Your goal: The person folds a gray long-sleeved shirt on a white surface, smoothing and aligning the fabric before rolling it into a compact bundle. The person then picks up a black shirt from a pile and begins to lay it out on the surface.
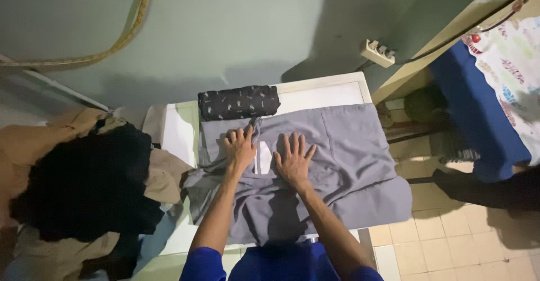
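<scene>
Left hand: the left hand [240,148] is lying flat, fingers spread wide, pressing on the grey trousers [337,163] and holding nothing.
Right hand: the right hand [293,160] is also lying open and splayed, palm down on the same cloth, just beside the left one.
Grey trousers: they are lying spread over the white desk [179,132], directly under both hands, with some cloth hanging off the near edge.
Long axis: the garment is running crosswise, from the bunched part under the hands out to the person's right, so the right hand is nearer to the long free stretch.
Folded cloth: a dark patterned folded cloth [238,102] is sitting at the far edge, just beyond the left fingertips.
Clothes pile: a heap of tan and black clothes [84,185] is lying to the left.
</scene>
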